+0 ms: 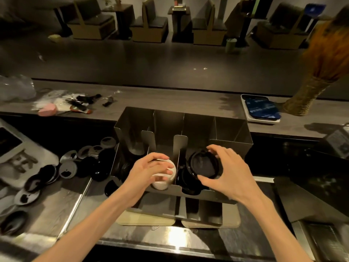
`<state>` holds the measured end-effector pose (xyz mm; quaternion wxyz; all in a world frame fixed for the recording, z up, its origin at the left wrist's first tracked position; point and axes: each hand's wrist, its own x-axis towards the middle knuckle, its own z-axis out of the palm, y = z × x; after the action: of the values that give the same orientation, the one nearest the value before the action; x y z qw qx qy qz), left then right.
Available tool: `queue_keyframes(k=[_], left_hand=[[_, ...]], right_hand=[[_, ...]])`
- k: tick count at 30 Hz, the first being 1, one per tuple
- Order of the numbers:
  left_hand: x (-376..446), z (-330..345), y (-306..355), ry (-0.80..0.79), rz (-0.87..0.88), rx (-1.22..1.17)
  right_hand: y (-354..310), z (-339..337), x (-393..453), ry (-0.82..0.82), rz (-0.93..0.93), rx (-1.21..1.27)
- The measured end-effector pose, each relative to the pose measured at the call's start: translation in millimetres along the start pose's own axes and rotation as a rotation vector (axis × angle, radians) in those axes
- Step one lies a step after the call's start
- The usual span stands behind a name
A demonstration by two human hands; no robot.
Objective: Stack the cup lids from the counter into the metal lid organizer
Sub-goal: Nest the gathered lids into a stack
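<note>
**Both hands at the lid organizer, a stack in each**

The metal lid organizer [198, 127] is standing on the table [170, 237], its four upright compartments facing the person. The left hand [149, 173] is curling its fingers around a stack of white lids [166, 178] that is sitting in the second compartment from the left, thumb on top and fingers wrapping the near side. The right hand [226, 173] is gripping a black lid [204, 165] by its rim, thumb at the near edge and fingertips over the far edge, holding it tilted above more black lids [187, 184] lying in the third compartment. The leftmost compartment is appearing to hold dark lids too, though the light there is too dim to be sure.

To the left of the organizer, loose lids [66, 167], black ones and pale ones, are lying scattered on the table, some overlapping. Further back on the raised ledge a white tray [261, 108] is carrying dark blue packets, and a woven vase [304, 99] is standing just beside it.
</note>
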<state>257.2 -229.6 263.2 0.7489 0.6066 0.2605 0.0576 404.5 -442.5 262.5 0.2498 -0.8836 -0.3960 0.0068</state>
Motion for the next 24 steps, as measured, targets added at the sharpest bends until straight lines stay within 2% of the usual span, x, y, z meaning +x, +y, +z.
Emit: queue_keyframes(k=[4, 9, 16, 24], left_hand=[[-0.4, -6.5, -1.4, 0.032, -0.004, 0.031], [-2.1, -6.3, -7.7, 0.071, -0.025, 0.043], [-3.1, -14.0, -14.4, 0.090, -0.046, 0.025], [-2.7, -12.3, -23.2, 0.082, -0.078, 0.025]], right_hand=[[-6.3, 16.4, -0.3, -0.186, -0.083, -0.151], [-15.7, 27.3, 7.4, -0.275, -0.088, -0.245], [-13.8, 43.6, 15.8, -0.368, -0.115, -0.495], [-10.7, 43.3, 22.0, -0.423, -0.096, -0.428]])
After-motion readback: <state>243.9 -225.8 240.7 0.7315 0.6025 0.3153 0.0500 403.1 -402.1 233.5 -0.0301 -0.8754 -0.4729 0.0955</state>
